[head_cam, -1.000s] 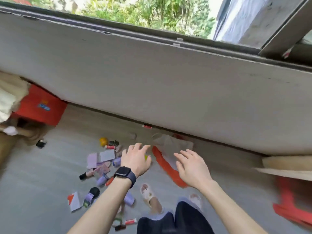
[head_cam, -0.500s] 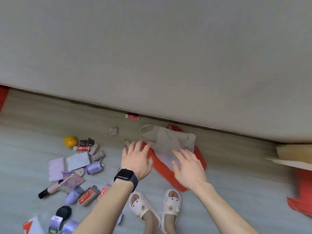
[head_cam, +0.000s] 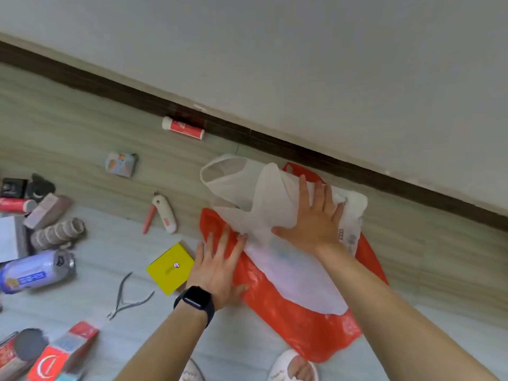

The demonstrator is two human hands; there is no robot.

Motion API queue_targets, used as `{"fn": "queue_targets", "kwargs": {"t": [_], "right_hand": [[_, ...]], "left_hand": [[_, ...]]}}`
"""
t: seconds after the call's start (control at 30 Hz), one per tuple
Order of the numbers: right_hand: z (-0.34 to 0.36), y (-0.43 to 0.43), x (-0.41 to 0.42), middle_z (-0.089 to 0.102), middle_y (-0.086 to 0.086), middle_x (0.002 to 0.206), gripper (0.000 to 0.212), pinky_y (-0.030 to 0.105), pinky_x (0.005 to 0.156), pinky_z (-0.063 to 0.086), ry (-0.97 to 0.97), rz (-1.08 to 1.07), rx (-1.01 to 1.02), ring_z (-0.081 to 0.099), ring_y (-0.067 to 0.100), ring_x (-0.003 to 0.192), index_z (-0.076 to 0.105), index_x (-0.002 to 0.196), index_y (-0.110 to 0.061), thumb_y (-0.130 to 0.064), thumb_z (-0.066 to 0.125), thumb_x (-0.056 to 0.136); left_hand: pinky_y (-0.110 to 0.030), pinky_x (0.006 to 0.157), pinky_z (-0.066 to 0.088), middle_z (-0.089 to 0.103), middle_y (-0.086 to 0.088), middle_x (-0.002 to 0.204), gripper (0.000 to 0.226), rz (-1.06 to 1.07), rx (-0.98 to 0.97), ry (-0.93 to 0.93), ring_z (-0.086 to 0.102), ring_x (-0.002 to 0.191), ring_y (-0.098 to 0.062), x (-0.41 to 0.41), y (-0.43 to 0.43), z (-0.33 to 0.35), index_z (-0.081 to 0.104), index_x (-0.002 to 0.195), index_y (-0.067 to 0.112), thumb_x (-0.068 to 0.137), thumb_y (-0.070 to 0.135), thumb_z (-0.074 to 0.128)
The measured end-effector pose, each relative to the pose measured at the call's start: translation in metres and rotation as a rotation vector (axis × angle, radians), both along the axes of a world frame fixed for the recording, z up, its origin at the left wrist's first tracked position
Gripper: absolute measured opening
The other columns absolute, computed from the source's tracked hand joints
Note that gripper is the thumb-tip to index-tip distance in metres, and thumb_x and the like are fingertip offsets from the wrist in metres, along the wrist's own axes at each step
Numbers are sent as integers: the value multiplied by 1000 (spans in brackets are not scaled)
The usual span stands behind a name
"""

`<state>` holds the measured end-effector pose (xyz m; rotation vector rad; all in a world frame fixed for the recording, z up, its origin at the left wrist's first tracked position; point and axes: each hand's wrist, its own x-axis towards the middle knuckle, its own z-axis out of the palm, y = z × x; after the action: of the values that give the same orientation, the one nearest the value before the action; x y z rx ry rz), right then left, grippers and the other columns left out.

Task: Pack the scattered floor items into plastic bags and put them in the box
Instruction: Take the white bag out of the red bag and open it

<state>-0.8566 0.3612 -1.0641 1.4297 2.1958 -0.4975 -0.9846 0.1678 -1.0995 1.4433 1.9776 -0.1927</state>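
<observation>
A white plastic bag (head_cam: 247,188) lies crumpled on top of a flat red plastic bag (head_cam: 302,320) on the floor near the wall. My right hand (head_cam: 313,215) presses flat on the white bag with its fingers spread. My left hand (head_cam: 217,265), with a black watch on the wrist, rests with straight fingers on the red bag's left edge. Scattered items lie to the left: a yellow box (head_cam: 170,268), metal nippers (head_cam: 126,298), a white and pink clipper (head_cam: 165,213), a red and white tube (head_cam: 182,127) and a lilac can (head_cam: 35,270).
The grey wall and dark skirting board (head_cam: 330,158) run diagonally behind the bags. More small packets and red cartons (head_cam: 55,353) crowd the lower left. My white slippers (head_cam: 294,367) show at the bottom edge. The box is out of view.
The view has dropped and closed in on the floor. Both hands have come down from above the bags and now rest on them, the right on the white bag, the left on the red.
</observation>
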Motion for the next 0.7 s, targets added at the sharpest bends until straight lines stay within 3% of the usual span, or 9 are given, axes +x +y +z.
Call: {"fn": "queue_targets", "kwargs": {"t": [0.07, 0.13, 0.17, 0.27, 0.37, 0.5, 0.57, 0.63, 0.7], "right_hand": [[-18, 8, 6, 27, 12, 158, 109, 54, 118, 0, -21, 12, 61, 12, 33, 149, -3, 156, -22, -64, 63, 79], [-25, 16, 17, 56, 5, 136, 64, 47, 110, 20, -63, 109, 207, 37, 29, 133, 40, 140, -19, -51, 58, 87], [-25, 19, 25, 62, 2, 127, 45, 45, 104, 25, -66, 135, 260, 43, 27, 125, 51, 128, -20, -45, 55, 90], [-10, 27, 55, 65, 2, 115, 29, 43, 96, 33, 56, 47, 350, 52, 28, 115, 57, 119, -20, -35, 52, 94], [25, 31, 80, 64, 1, 108, 25, 43, 92, 35, 130, -22, 419, 53, 29, 109, 56, 116, -21, -35, 50, 95], [84, 10, 95, 63, 3, 96, 26, 42, 83, 37, 262, -29, 596, 54, 31, 99, 58, 113, -19, -33, 55, 92], [111, -10, 91, 64, 5, 85, 23, 40, 72, 38, 383, -33, 714, 57, 34, 87, 62, 102, -16, -31, 56, 87], [131, -36, 84, 61, 4, 79, 28, 37, 66, 37, 490, -56, 771, 55, 33, 78, 61, 97, -15, -35, 50, 81], [146, -67, 73, 59, 3, 83, 38, 39, 66, 40, 609, -66, 778, 53, 30, 78, 60, 106, -14, -38, 50, 79]], "left_hand": [[-52, 119, 6, -14, -12, 162, 116, 34, 71, 6, -4, 149, -37, 9, 7, -19, -18, 153, 28, 78, 65, 62], [-52, 119, 6, -15, -12, 162, 121, 36, 91, 0, -2, 150, -37, 22, 18, -37, -27, 148, 29, 78, 61, 67], [-54, 119, 7, -15, -10, 162, 123, 20, 98, -5, -1, 149, -39, 30, 26, -43, -30, 146, 32, 77, 56, 70], [-59, 117, 12, -15, -6, 163, 127, -5, 174, -67, 2, 148, -42, 59, 54, -43, -28, 146, 41, 76, 44, 77], [-52, 117, 22, -8, -3, 163, 120, 29, 225, -203, 13, 147, -37, 81, 73, -16, -19, 150, 43, 78, 43, 76], [-43, 102, 45, 34, -7, 153, 75, 263, 232, -356, 43, 132, -34, 69, 77, 51, 26, 149, 34, 84, 50, 61], [-37, 100, 46, 56, -5, 135, 60, 559, 242, -541, 54, 123, -31, 45, 72, 97, 50, 136, 25, 88, 62, 51], [-40, 99, 46, 59, -3, 130, 83, 891, 267, -832, 56, 121, -29, 22, 64, 151, 54, 135, 22, 78, 82, 46], [-38, 79, 54, 55, 0, 135, 97, 957, 299, -1091, 57, 119, -26, 7, 50, 204, 47, 138, 29, 63, 90, 49]]}}
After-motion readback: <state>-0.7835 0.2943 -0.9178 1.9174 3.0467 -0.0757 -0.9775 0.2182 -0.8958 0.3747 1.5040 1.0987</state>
